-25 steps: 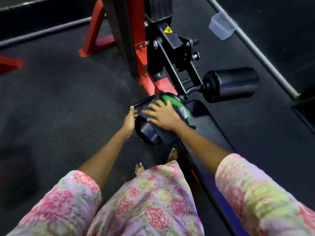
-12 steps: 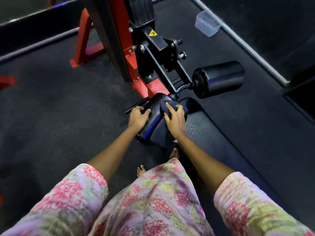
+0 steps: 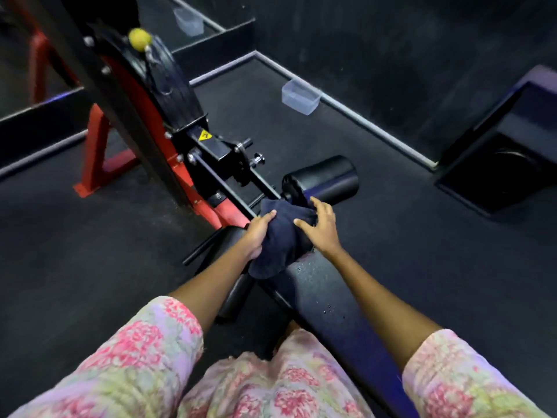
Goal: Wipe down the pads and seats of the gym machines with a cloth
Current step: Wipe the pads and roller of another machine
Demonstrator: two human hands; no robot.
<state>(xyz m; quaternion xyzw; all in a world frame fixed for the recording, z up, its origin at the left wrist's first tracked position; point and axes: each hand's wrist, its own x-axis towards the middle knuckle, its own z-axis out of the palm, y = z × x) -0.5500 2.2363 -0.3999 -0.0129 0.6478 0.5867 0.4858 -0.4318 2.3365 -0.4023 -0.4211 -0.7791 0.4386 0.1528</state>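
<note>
A: Where's the cloth [image 3: 278, 236]?

B: Bunched at the bench pad's [image 3: 325, 300] far end. The left hand [image 3: 259, 232] grips it; the right hand [image 3: 321, 229] rests spread-fingered on it.

A: Advice?

B: Flatten it, wipe in overlapping strokes, then do the roller pad [image 3: 327, 179]. Around: dark rubber floor [image 3: 90, 251], red frame [image 3: 96, 152].

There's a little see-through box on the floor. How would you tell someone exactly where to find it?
Start at the red-and-black gym machine, then look right across the dark floor to the pale strip along the wall. The clear plastic tub sits just against that strip, beyond the black roller pad. It is the only pale, translucent thing among dark equipment.
</note>
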